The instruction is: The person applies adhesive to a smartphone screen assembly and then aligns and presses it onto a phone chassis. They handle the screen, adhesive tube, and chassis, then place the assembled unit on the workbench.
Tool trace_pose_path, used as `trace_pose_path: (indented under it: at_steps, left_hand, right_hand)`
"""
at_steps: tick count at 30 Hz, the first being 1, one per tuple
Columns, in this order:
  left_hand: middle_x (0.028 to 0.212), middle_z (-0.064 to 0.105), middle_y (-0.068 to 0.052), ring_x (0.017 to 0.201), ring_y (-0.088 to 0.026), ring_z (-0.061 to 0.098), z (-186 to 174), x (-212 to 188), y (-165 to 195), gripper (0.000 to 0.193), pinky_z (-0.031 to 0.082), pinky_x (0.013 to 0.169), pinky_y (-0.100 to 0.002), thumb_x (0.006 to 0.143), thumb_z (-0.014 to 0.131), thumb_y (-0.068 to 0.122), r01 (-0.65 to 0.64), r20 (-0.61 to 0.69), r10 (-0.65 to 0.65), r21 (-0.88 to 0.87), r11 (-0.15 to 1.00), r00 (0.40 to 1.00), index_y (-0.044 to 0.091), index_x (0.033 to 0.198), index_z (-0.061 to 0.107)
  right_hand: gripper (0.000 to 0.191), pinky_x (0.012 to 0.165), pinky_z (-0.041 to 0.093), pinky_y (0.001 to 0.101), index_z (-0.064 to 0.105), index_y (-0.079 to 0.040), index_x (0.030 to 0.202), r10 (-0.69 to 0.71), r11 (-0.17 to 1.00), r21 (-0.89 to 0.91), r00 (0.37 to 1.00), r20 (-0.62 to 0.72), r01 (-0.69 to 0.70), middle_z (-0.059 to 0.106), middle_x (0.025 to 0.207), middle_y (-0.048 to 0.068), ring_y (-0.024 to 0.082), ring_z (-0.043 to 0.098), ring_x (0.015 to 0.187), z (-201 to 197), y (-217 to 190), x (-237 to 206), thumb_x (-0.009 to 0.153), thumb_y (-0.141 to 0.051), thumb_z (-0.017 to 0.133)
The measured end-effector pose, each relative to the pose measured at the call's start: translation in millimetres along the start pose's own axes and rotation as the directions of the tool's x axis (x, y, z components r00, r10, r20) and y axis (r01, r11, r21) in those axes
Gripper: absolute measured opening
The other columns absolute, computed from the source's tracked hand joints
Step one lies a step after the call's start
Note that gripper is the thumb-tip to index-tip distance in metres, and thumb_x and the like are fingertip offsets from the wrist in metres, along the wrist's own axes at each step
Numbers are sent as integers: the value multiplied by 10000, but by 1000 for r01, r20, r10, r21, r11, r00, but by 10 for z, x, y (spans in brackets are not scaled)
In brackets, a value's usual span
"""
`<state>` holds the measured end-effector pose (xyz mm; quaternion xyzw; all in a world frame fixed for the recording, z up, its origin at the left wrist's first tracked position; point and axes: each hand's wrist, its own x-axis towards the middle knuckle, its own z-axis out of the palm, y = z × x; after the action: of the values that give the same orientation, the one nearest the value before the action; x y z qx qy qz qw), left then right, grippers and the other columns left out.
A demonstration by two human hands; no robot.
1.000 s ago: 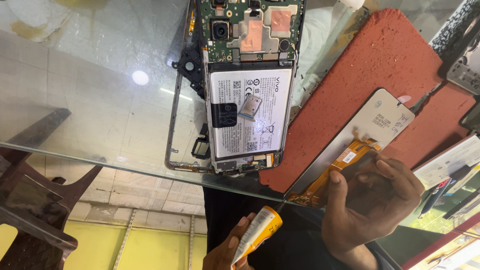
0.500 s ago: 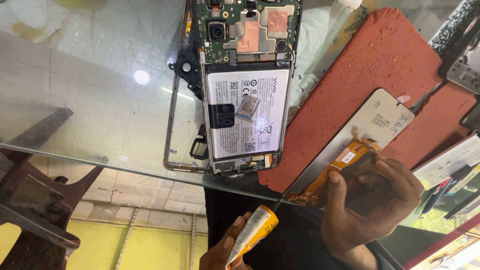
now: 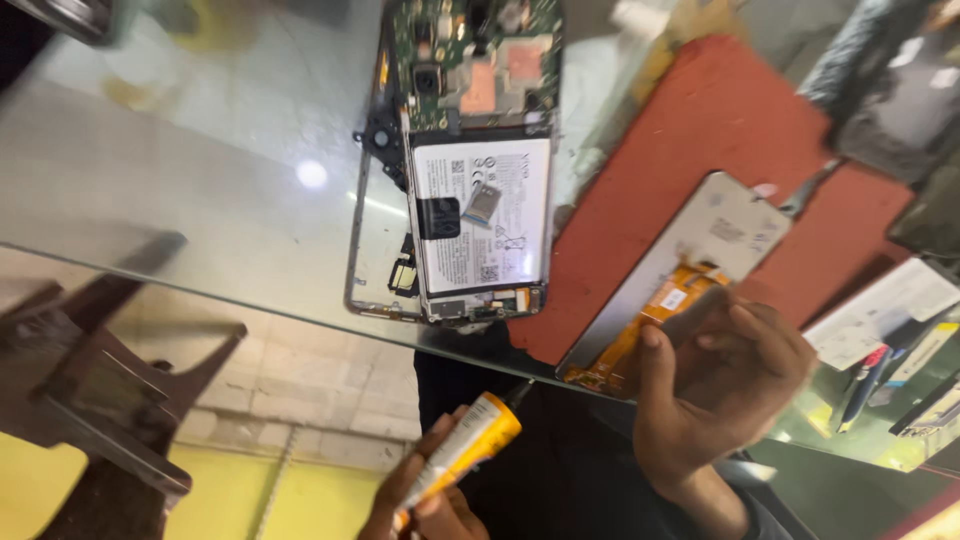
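Observation:
My left hand [image 3: 428, 503] grips a yellow and white glue tube [image 3: 468, 447] with a dark nozzle, held below the glass table's near edge. My right hand [image 3: 722, 388] rests on the lower end of a detached phone display panel [image 3: 712, 240] with an orange flex cable [image 3: 640, 335]; the panel lies on a red mat [image 3: 700, 120]. An opened phone [image 3: 480, 215] with bare battery and circuit board lies on the glass to the left of the mat. A small metal part [image 3: 482, 203] sits on its battery.
The glass tabletop [image 3: 200, 180] reflects a ceiling light. A dark wooden stool [image 3: 90, 385] shows beneath it at the left. Pens and a white card [image 3: 880, 330] lie at the right edge. A dark object [image 3: 890, 90] sits at the top right.
The glue tube has shifted slightly left and up in my left hand. My right hand stays on the display panel.

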<state>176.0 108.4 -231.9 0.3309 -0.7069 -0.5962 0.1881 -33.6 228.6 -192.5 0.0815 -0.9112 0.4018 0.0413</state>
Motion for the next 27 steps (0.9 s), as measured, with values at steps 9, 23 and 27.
trace_pose_path:
  at_steps: [9,23,27]
  left_hand:
    - [1186,586,-165,1045,-205,655,443,1227,1610,314,651,854,-379,1042,584,71,34,-186,-108,-362,932,977,-113,1273,475]
    - [944,716,-203,856,-282,729,1282,2410,2319,291,591,757,-389,954,618,110,-298,396,221,143,944,891,5,1206,517]
    - [1081,621,-219,1023,-401,603,1218,2468,2247,304,496,878,-514,914,678,165,-640,451,465,408,652,762,-26,1123,566]
  right_hand:
    - [472,883,518,281,523,39,1305,24,984,179,995,-92,-7,498,1349,152,178,570,1044,-412,-268,170,904,26,770]
    - [293,721,561,309,658,-15,1083,280,957,134,935,-219,-255,645,1101,117,192,686,832,-1049,-609,-291,814,-52,768]
    - [279,696,553,319,663,-26,1058,357,934,95,899,-255,-344,663,1016,110,200,687,819,-918,-642,-442,810,-70,782]
